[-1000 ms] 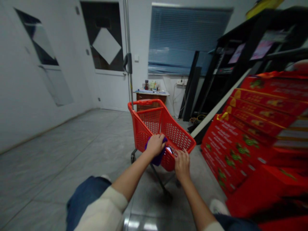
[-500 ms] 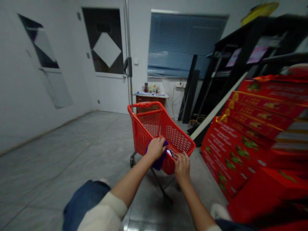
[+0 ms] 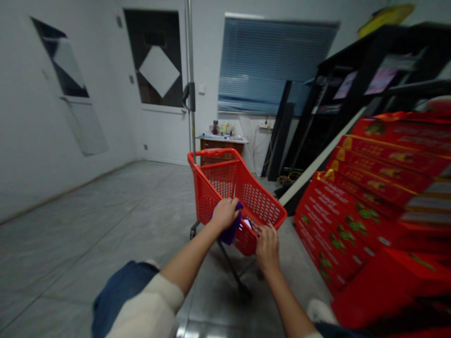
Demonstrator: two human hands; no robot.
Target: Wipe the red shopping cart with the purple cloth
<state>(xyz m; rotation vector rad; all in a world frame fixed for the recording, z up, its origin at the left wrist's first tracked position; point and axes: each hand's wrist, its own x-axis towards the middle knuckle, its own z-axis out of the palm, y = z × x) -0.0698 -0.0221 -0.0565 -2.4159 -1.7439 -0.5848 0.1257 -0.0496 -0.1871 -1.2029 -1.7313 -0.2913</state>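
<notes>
Grey tiled floor (image 3: 105, 225), red shopping cart (image 3: 214, 162), left hand (image 3: 225, 213) clenching purple fabric (image 3: 230, 232), right hand (image 3: 268, 249) curled on its rim (image 3: 271, 220)

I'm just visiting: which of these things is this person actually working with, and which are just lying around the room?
Being handled:
left hand on a purple cloth
right hand at the rim of a red shopping cart
small white item in the cart, beside both hands

Lying about:
red boxes
black shelf
small desk
</notes>
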